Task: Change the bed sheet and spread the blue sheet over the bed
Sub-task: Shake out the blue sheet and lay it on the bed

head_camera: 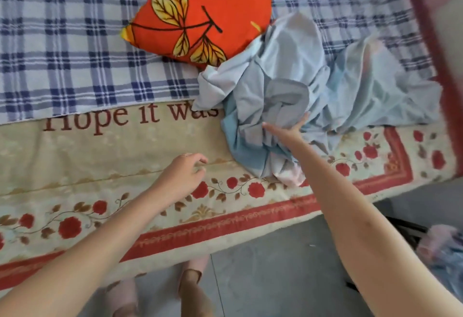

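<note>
Left hand [184, 174] loosely curled, right hand [288, 130] touching crumpled blue sheet [288, 78]

Grey floor [275, 274] with a thin seam

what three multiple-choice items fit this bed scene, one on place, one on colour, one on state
1. Where does the sheet lie?
A) on the floor
B) on the bed, right of the pillow
C) under the pillow
2. Pillow's main colour?
A) green
B) orange
C) white
3. Sheet's state?
A) spread flat
B) neatly folded
C) crumpled

Answers: B, it is heaped by the pillow's right corner; B, the cover is orange with yellow leaves; C, it sits in a bunched pile.
</note>
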Tool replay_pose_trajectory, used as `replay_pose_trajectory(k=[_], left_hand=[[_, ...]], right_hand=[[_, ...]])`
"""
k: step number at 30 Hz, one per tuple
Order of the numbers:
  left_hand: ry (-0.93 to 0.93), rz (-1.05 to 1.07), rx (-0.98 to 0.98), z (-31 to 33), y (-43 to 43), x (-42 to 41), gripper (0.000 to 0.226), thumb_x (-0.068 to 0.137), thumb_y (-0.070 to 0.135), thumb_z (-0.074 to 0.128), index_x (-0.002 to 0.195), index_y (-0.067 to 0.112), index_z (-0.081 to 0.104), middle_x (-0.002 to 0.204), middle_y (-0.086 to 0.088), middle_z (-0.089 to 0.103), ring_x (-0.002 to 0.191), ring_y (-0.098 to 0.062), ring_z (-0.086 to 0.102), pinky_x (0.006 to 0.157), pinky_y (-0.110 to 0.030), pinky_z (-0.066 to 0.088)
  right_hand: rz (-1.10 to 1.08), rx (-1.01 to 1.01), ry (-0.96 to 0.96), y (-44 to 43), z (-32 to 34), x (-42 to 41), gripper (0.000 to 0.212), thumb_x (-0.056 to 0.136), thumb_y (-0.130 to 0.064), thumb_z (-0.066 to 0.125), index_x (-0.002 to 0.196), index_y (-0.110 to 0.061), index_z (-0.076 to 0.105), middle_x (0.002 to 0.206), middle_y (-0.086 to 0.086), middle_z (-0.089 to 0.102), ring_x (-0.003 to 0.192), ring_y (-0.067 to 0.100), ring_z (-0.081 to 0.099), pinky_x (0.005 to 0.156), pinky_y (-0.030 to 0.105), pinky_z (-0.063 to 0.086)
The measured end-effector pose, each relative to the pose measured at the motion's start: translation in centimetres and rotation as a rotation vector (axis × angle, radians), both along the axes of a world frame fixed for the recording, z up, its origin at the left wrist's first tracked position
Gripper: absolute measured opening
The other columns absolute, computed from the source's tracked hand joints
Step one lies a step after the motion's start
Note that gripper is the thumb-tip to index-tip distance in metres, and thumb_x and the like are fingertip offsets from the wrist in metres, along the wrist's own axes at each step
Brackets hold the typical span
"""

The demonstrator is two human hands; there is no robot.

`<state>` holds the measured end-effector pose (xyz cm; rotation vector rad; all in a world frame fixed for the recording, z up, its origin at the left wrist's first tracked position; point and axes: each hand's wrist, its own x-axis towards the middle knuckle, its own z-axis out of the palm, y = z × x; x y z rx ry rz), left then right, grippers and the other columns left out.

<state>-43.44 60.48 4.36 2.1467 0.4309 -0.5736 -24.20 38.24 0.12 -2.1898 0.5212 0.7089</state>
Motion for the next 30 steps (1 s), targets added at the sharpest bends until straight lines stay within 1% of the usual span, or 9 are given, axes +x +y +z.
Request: replay_pose_trajectory(k=[2, 4, 8, 13, 17, 20, 23, 26, 30], left_hand=[[-0.008, -0.033, 0.015, -0.6, -0.4, 0.3, 0.03, 0.096, 0.023, 0.048, 0.126, 0.023, 0.054, 0.137, 0.003, 0.049, 0.087, -0.013, 0.056, 0.066, -0.012, 0.04], [-0.013, -0.024, 0.033, -0.4, -0.6, 0.5, 0.037, 0.094, 0.024, 0.054, 0.131, 0.023, 0.05, 0.142, 0.003, 0.044, 0.11, -0.011, 0.052, 0.086, -0.015, 0.038], [-0.085, -0.125, 0.238, 2.1, -2.0, 0.7, 0.1, 0.078, 0.035, 0.074, 0.151, 0.032, 0.005, 0.158, 0.0, -0.004, 0.146, -0.022, 0.004, 0.117, -0.038, 0.013], [-0.192, -0.504, 0.39, 7.5, -5.9, 2.7, 0.143, 0.064, 0.054, 0.078, 0.128, 0.035, -0.048, 0.13, -0.002, -0.061, 0.121, -0.024, -0.055, 0.103, -0.057, -0.024], [-0.456, -0.351, 0.051, 13.4, -9.6, 4.1, 0.109, 0.063, 0.062, 0.07, 0.144, 0.039, 0.001, 0.157, 0.01, -0.013, 0.146, -0.024, -0.014, 0.112, -0.059, -0.002], [-0.494, -0.124, -0.226, 18.1, -9.6, 4.2, 0.045, 0.076, 0.02, 0.07, 0.118, 0.019, 0.052, 0.105, 0.017, 0.059, 0.105, -0.002, 0.057, 0.088, -0.025, 0.045], [-0.601, 0.031, -0.169, 23.5, -7.3, 3.0, 0.018, 0.078, 0.014, 0.068, 0.09, 0.013, 0.054, 0.065, 0.014, 0.056, 0.063, 0.006, 0.054, 0.051, -0.024, 0.039], [-0.576, 0.351, -0.214, 28.2, -4.8, 2.9, 0.028, 0.078, 0.019, 0.07, 0.102, 0.03, 0.06, 0.087, 0.019, 0.064, 0.086, -0.004, 0.062, 0.071, -0.03, 0.05], [-0.718, 0.328, -0.317, 36.7, -2.3, 3.0, 0.037, 0.072, 0.018, 0.075, 0.094, 0.041, 0.056, 0.094, 0.021, 0.063, 0.094, -0.005, 0.063, 0.08, -0.025, 0.049]], right_hand=[[0.046, -0.178, -0.058, 1.7, -1.4, -0.7, 0.051, 0.081, -0.02, 0.068, 0.127, -0.008, 0.05, 0.116, 0.007, 0.06, 0.111, 0.025, 0.057, 0.082, 0.03, 0.044], [-0.043, -0.23, -0.147, 2.0, -1.8, -2.1, 0.025, 0.083, -0.012, 0.058, 0.107, -0.002, 0.06, 0.105, 0.017, 0.064, 0.102, 0.034, 0.06, 0.074, 0.03, 0.041], [-0.144, -0.042, -0.079, -0.1, 2.6, -4.3, 0.007, 0.075, -0.011, 0.053, 0.08, -0.008, 0.056, 0.073, 0.01, 0.062, 0.073, 0.03, 0.061, 0.068, 0.038, 0.049], [0.185, -0.086, -0.05, -2.7, 15.3, -10.5, 0.031, 0.082, -0.009, 0.058, 0.057, -0.013, 0.041, 0.059, 0.005, 0.048, 0.059, 0.019, 0.045, 0.06, 0.03, 0.036], [0.433, -0.073, -0.284, -2.0, 26.5, -13.6, 0.016, 0.084, -0.001, 0.057, 0.069, -0.004, 0.059, 0.072, 0.012, 0.061, 0.078, 0.027, 0.054, 0.069, 0.027, 0.034], [0.461, -0.001, -0.342, -1.1, 32.3, -14.6, 0.023, 0.086, -0.011, 0.061, 0.106, 0.0, 0.065, 0.099, 0.008, 0.066, 0.101, 0.028, 0.059, 0.091, 0.027, 0.043], [0.581, 0.031, -0.458, -1.7, 37.8, -16.1, 0.033, 0.081, -0.036, 0.067, 0.111, -0.022, 0.061, 0.102, -0.019, 0.055, 0.109, 0.013, 0.052, 0.108, 0.039, 0.03], [0.495, 0.105, -0.38, -3.5, 42.4, -16.4, 0.092, 0.068, -0.05, 0.074, 0.144, -0.027, 0.027, 0.137, -0.016, 0.039, 0.125, 0.002, 0.036, 0.102, 0.021, 0.027], [0.48, 0.219, -0.567, -2.0, 46.1, -16.2, 0.136, 0.047, -0.063, 0.074, 0.144, -0.042, -0.02, 0.158, -0.007, -0.007, 0.144, 0.009, 0.004, 0.116, 0.044, 0.024]])
